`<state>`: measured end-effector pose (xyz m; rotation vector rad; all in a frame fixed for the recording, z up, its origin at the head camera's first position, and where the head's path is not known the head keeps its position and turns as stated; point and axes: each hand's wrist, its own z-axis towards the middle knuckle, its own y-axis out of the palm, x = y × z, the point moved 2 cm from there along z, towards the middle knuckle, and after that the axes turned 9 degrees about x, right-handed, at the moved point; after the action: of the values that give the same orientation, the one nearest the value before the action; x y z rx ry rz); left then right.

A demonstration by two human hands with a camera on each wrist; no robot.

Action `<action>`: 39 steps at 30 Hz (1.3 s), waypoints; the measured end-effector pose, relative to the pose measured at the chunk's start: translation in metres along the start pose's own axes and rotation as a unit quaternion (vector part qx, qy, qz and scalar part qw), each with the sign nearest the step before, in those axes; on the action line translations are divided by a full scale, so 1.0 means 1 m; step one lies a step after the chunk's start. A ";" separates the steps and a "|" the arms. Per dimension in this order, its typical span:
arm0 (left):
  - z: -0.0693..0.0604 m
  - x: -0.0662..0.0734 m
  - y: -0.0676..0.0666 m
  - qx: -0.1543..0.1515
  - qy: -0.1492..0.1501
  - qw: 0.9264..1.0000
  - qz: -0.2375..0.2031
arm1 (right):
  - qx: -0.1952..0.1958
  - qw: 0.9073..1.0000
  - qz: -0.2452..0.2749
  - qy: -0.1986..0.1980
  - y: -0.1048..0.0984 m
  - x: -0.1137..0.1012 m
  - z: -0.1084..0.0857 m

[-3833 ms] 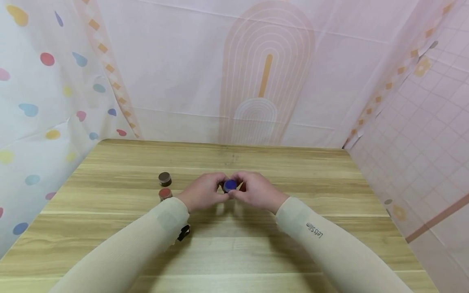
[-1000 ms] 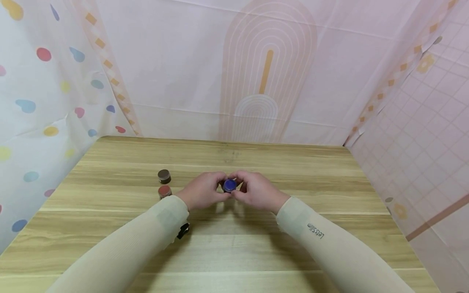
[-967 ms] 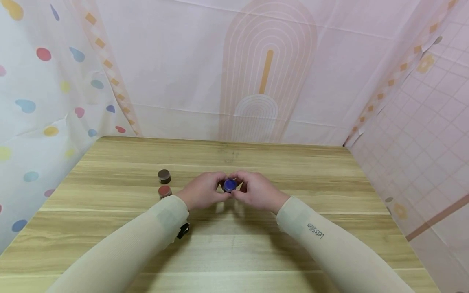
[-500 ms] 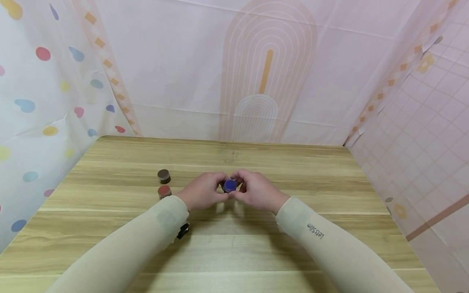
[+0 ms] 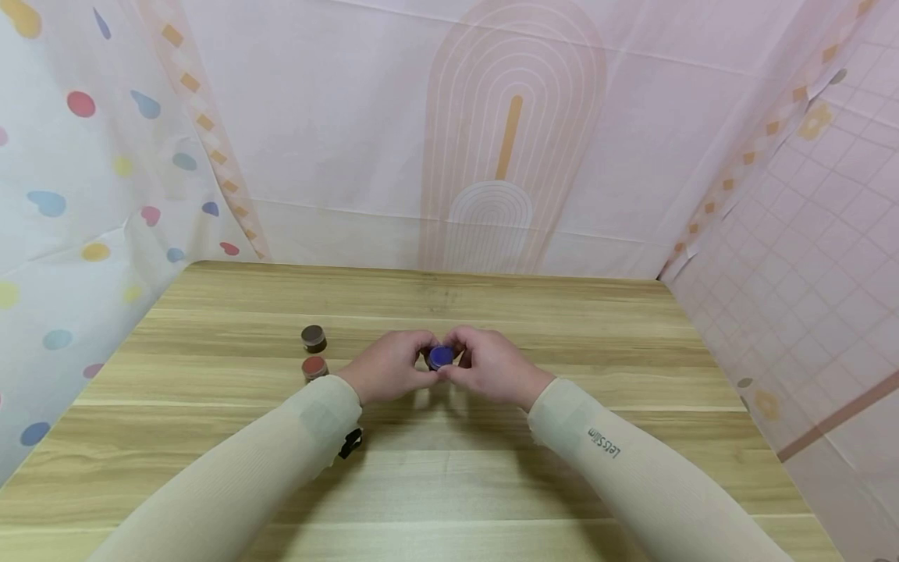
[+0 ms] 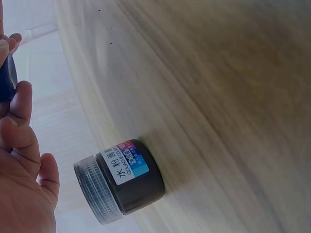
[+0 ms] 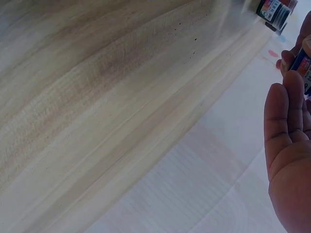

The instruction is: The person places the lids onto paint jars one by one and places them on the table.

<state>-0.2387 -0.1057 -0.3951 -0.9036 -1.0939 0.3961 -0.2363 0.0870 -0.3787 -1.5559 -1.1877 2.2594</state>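
Note:
Between my two hands, a small blue paint jar (image 5: 441, 357) is held near the middle of the table. My left hand (image 5: 395, 365) grips it from the left with thumb and fingers. From the other side my right hand (image 5: 492, 367) pinches it, thumb in front and index finger behind. The left wrist view catches only a blue edge of the jar (image 6: 7, 80) at the fingertips. Part of its printed label shows in the right wrist view, on the jar (image 7: 304, 68). Fingers hide much of its sides.
Left of my left hand stand a dark brown paint jar (image 5: 314, 338) and a red paint jar (image 5: 314, 368), partly covered by my sleeve. The brown one's label reads gouache in the left wrist view. A black strap end (image 5: 350, 442) hangs at my left sleeve. Patterned cloth (image 5: 337, 140) borders the wooden table.
Both hands stay around the blue paint jar in nearly the same place. The head view has tilted slightly since the oldest frame; the two other jars stay standing.

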 end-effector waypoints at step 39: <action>0.000 0.000 0.000 -0.005 -0.003 1.000 -0.002 | -0.006 1.000 0.002 -0.006 -0.003 0.001 -0.001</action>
<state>-0.2384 -0.1057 -0.3951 -0.9094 -1.1047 0.3907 -0.2364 0.0904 -0.3776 -1.5525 -1.2045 2.2714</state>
